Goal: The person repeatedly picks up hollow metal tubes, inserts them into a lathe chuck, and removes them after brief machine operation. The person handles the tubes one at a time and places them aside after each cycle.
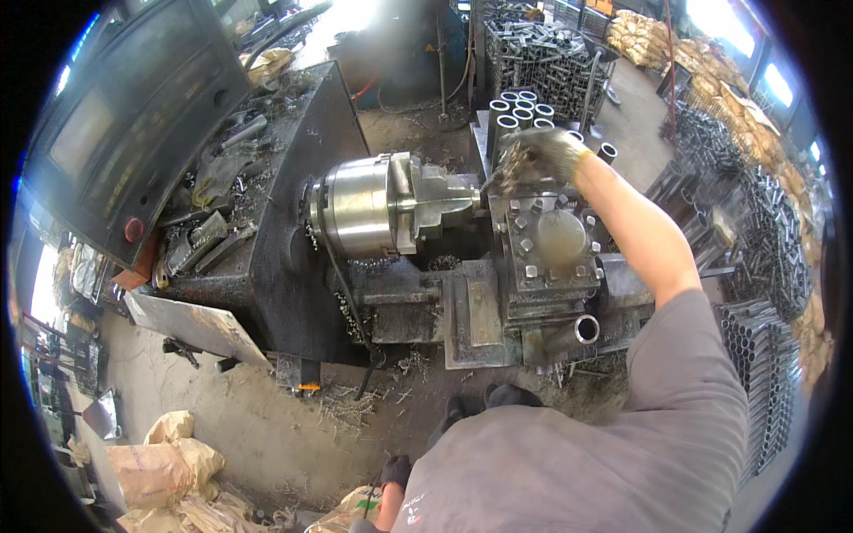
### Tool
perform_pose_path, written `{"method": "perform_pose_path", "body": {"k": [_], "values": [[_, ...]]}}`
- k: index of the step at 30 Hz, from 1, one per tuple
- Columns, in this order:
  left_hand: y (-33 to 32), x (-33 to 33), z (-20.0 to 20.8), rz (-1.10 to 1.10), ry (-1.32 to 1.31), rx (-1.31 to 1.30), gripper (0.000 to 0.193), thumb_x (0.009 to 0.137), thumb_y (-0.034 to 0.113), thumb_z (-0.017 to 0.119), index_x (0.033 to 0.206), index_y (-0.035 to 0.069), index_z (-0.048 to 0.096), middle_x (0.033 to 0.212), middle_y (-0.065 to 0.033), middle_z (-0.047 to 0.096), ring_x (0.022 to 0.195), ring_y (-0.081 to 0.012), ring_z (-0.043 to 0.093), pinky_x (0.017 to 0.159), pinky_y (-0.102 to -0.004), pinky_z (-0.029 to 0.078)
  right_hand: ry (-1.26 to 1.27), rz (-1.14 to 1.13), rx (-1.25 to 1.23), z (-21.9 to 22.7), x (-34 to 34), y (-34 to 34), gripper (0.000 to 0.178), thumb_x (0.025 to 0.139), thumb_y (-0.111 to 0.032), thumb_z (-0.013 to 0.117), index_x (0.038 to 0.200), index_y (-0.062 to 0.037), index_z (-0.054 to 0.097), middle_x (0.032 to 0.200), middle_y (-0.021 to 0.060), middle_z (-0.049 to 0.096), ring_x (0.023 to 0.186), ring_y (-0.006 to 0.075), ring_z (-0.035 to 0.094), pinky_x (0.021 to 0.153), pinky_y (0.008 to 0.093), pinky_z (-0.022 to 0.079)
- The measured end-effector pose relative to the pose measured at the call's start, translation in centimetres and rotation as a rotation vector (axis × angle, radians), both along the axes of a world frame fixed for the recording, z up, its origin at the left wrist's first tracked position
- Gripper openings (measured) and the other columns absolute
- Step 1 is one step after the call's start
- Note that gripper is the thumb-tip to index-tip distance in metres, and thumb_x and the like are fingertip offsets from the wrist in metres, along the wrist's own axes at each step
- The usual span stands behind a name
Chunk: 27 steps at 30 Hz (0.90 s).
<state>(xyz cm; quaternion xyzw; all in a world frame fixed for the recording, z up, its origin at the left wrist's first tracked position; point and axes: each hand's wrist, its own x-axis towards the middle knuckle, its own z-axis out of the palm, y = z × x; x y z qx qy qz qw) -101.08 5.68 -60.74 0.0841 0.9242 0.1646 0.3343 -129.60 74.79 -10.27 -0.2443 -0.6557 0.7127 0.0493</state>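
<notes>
My right hand [544, 158], in a dirty work glove, reaches across a lathe, above the far edge of the square tool post [530, 269] with its several bolts. It is smeared by motion, so its fingers and anything in them cannot be made out. Just left of it is the jaw end of the steel lathe chuck [360, 209]. Behind it, short metal tubes [506, 122] stand upright in a cluster. My left hand [396, 471], in a dark glove, hangs low beside my body, fingers curled closed. A thin dark rod [368, 502] shows beside it; whether the hand grips it is unclear.
The lathe headstock [302, 222] stands at left, with tools and scrap on top. A single tube [585, 330] lies at the near side of the tool post. Stacked tubes [760, 382] fill the right. Metal chips litter the floor; paper sacks [151, 475] lie lower left.
</notes>
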Motion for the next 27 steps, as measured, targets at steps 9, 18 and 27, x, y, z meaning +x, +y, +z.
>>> {"method": "perform_pose_path", "body": {"k": [9,18,27], "values": [[5.7,-11.0,10.7,0.389,0.097,0.292,0.046,0.103,0.043,0.056,0.125,0.005,0.072,0.118,-0.0236,0.074,0.110,-0.0412,0.068,0.096,-0.0495,0.053,0.454,0.046,1.208,4.2,-7.9,-4.4,0.024,0.094,-0.021,0.072,0.108,-0.0026,0.078,0.095,0.0165,0.079,0.084,0.0303,0.076,0.084,0.0406,0.061],[21.1,-15.9,30.2,0.239,0.346,0.521,0.034,0.101,0.029,0.064,0.127,0.008,0.071,0.115,-0.0216,0.075,0.105,-0.0427,0.071,0.091,-0.0486,0.056,0.599,-0.299,0.939,8.2,3.6,3.4,0.020,0.100,-0.017,0.067,0.107,-0.0010,0.078,0.091,0.0125,0.079,0.078,0.0132,0.072,0.073,0.0300,0.060],[34.5,-26.8,41.0,-0.404,1.275,0.558,0.062,0.077,0.017,0.082,0.136,0.011,0.062,0.136,-0.0155,0.063,0.128,-0.0382,0.060,0.115,-0.0566,0.044,0.344,0.460,1.446,0.0,-7.3,-2.0,0.024,0.085,-0.026,0.074,0.099,-0.0070,0.078,0.091,0.0224,0.075,0.092,0.0410,0.075,0.083,0.0493,0.059]]}}
